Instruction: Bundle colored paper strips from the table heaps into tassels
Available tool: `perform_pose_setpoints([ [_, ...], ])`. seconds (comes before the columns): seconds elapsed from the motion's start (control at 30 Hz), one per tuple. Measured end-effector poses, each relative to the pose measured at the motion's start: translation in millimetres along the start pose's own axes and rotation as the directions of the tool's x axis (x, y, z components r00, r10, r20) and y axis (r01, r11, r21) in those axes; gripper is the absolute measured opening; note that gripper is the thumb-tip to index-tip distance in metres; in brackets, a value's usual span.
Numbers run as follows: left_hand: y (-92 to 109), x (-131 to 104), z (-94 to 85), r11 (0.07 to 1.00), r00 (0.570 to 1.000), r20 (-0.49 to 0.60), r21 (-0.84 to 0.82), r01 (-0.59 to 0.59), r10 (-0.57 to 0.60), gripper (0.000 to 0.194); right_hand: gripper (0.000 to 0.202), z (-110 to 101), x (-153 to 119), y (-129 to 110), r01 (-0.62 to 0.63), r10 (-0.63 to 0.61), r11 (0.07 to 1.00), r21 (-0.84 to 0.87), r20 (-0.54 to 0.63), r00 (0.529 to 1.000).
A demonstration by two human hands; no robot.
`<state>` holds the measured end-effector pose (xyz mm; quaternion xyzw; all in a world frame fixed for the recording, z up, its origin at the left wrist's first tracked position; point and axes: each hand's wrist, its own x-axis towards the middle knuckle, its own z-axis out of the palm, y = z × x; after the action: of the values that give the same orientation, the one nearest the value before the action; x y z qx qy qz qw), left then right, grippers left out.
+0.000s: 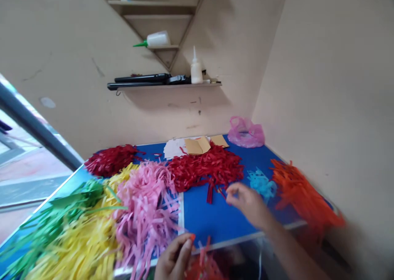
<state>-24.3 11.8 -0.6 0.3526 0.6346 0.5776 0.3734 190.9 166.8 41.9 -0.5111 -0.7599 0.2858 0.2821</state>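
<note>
At the front edge of the blue table (215, 218), my left hand (175, 257) is closed, with an orange-red bit pinched between thumb and fingertips. Blurred orange-red strips (206, 265) hang beside it, below the edge. My right hand (246, 202) is raised over the table, thumb and index finger curled together. A thin dark red strip shows at its fingertips, near the larger dark red pile (209, 165); whether it is gripped is unclear. Light blue strips (261, 183) lie just behind my right hand, and orange strips (301, 189) are farther right.
Green (67, 206), yellow (83, 239) and pink strips (146, 206) cover the table's left side. Another dark red pile (113, 160) lies behind them. White papers (174, 148), brown card (197, 145) and a pink bag (246, 133) are at the back. A wall shelf (169, 87) holds a bottle (196, 71).
</note>
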Motion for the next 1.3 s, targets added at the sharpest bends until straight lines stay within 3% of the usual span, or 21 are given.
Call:
perform_pose_setpoints([
  [0.07,-1.5,-3.0,1.4,1.000,0.999,0.045,-0.022,-0.002,0.003,0.047,0.014,31.0,-34.4,-20.4,0.083,-0.113,0.940,0.332,0.071,0.991],
  [0.13,-3.6,-5.5,2.2,0.999,0.994,0.104,0.008,-0.031,0.030,0.040,0.016,57.3,-58.8,-35.5,0.071,-0.139,0.853,0.518,0.095,0.986],
  [0.3,-4.1,-10.8,2.3,0.993,0.993,0.070,0.058,-0.099,0.094,0.036,0.017,82.9,-74.5,-43.3,-0.004,-0.102,0.811,0.585,0.149,0.984],
  [0.43,-0.3,-14.2,6.2,0.976,0.979,0.109,0.110,-0.186,0.174,0.035,0.013,87.4,-76.4,-37.3,-0.029,-0.028,0.784,0.620,0.082,0.996],
  [0.6,1.0,-18.1,7.4,0.954,0.967,0.154,0.189,-0.231,0.204,0.033,0.009,90.1,-86.9,-36.0,0.066,-0.083,0.789,0.611,-0.001,0.997],
  [0.67,1.0,-18.6,6.5,0.926,0.947,0.199,0.233,-0.297,0.253,0.029,0.008,89.9,-89.4,-35.3,0.068,-0.086,0.798,0.598,0.002,0.996],
  [0.8,2.0,-19.2,6.1,0.857,0.898,0.252,0.291,-0.425,0.360,0.023,0.015,87.6,-90.6,-34.3,0.045,-0.028,0.732,0.680,-0.036,0.999],
  [0.97,1.8,-24.0,7.6,0.853,0.891,0.256,0.280,-0.441,0.376,0.020,0.004,75.7,-95.2,-39.6,0.195,-0.169,0.750,0.632,-0.102,0.980],
  [1.13,1.7,-26.8,8.7,0.849,0.874,0.283,0.250,-0.465,0.395,0.014,0.012,66.6,-95.9,-41.5,0.079,-0.091,0.757,0.648,-0.015,0.996],
  [1.3,4.9,-26.1,8.8,0.858,0.875,0.272,0.224,-0.462,0.400,0.012,0.007,67.9,-97.0,-38.1,0.064,-0.101,0.745,0.664,0.018,0.995],
])
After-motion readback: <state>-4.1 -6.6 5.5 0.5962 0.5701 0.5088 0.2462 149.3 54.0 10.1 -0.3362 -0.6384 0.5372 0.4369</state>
